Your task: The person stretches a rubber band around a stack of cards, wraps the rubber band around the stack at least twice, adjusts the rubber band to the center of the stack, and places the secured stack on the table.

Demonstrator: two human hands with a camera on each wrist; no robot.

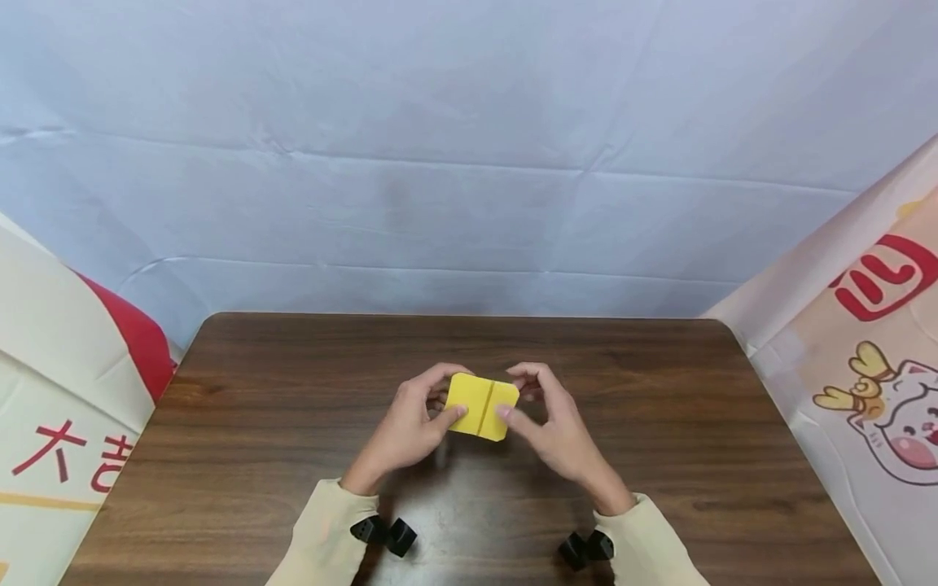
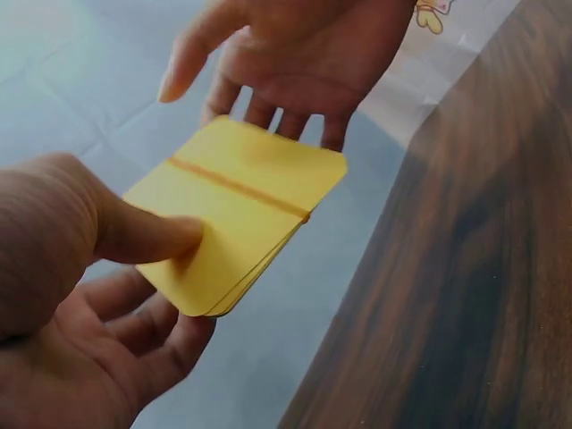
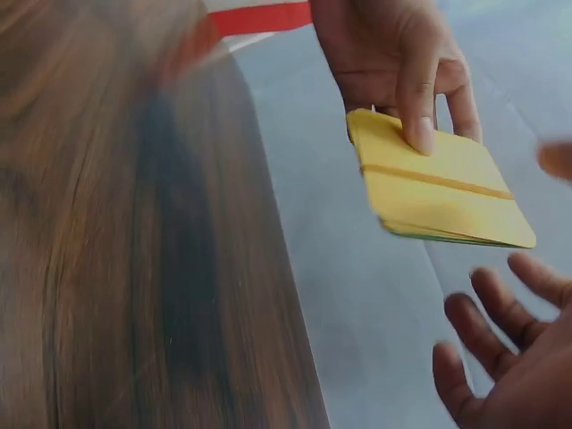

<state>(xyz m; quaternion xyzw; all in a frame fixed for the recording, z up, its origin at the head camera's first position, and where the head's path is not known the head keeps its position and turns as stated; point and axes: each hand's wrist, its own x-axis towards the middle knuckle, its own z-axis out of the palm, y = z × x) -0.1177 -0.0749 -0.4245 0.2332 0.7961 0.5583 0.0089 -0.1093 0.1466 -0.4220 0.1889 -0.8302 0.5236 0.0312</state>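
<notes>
A small stack of yellow cards (image 1: 466,397) with rounded corners is held over the table, an orange-brown rubber band (image 2: 239,189) running across it. My left hand (image 1: 412,423) pinches one end, thumb on the top face and fingers beneath. At the banded end, my right hand (image 1: 557,431) has its thumb and fingers spread around the stack. The right wrist view shows a gap between those fingers and the card edges. Several card layers fan slightly along one side in the left wrist view.
The dark wood-grain table (image 1: 278,366) has rounded far corners. Behind it hangs a pale blue-white cloth (image 1: 440,220). Printed banners stand at both sides, the right one with a cartoon figure (image 1: 909,423). Black wrist devices (image 1: 384,533) sit at the cream sleeves (image 1: 322,533).
</notes>
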